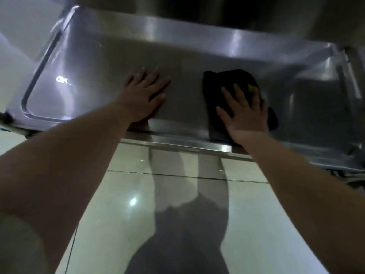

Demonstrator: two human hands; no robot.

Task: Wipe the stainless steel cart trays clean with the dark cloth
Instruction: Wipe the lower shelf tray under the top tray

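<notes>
A low stainless steel cart tray [94,62] with a raised rim spans the upper half of the view. My left hand [145,95] lies flat on its bare surface, fingers spread and straight. To the right, my right hand [244,113] presses flat on a dark cloth [227,80] that lies bunched on the tray near its front rim. A small yellow tag shows on the cloth by my fingertips. Part of the cloth is hidden under my palm.
An upper steel shelf [177,8] overhangs the tray at the top of the view. A cart post [353,76] stands at the tray's right end. Glossy pale floor tiles [110,204] lie below, carrying my shadow.
</notes>
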